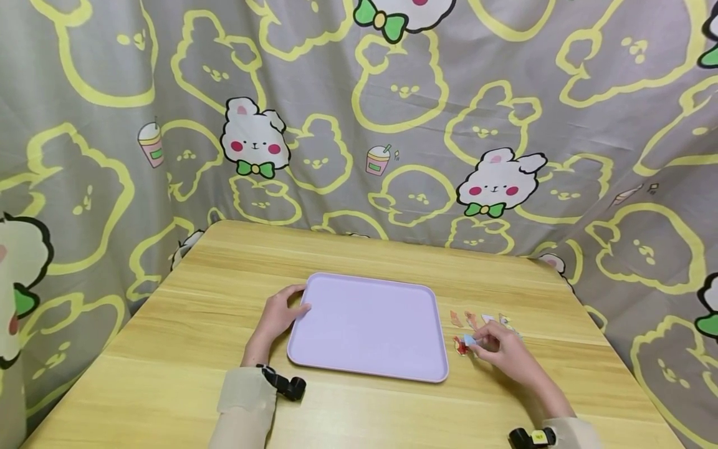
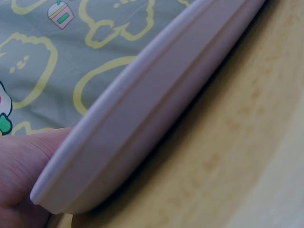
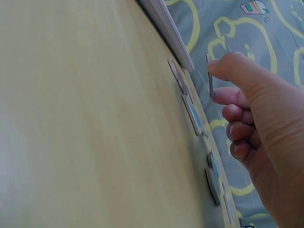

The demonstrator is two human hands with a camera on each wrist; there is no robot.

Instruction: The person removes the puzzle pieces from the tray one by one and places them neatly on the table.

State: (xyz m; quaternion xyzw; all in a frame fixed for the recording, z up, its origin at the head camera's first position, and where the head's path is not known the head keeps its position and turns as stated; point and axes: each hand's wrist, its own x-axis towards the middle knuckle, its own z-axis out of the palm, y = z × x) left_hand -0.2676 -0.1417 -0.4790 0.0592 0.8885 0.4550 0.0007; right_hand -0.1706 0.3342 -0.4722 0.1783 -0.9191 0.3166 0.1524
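A lilac rectangular tray (image 1: 370, 324) lies on the wooden table. My left hand (image 1: 279, 313) grips its left rim, thumb over the edge and fingers along the outside. The left wrist view has the tray's side wall (image 2: 128, 104) up close, hiding most of that hand. To the right of the tray, my right hand (image 1: 502, 349) pinches a thin light-blue puzzle piece (image 1: 469, 340) between thumb and index finger. The right wrist view shows this piece (image 3: 210, 78) edge-on, raised above the table. A red puzzle piece (image 1: 459, 347) lies just beside it.
Several more flat puzzle pieces (image 1: 471, 319) lie in a small group right of the tray, some partly behind my right hand. A patterned grey curtain (image 1: 314, 199) hangs behind the table (image 1: 359, 415) and along both sides.
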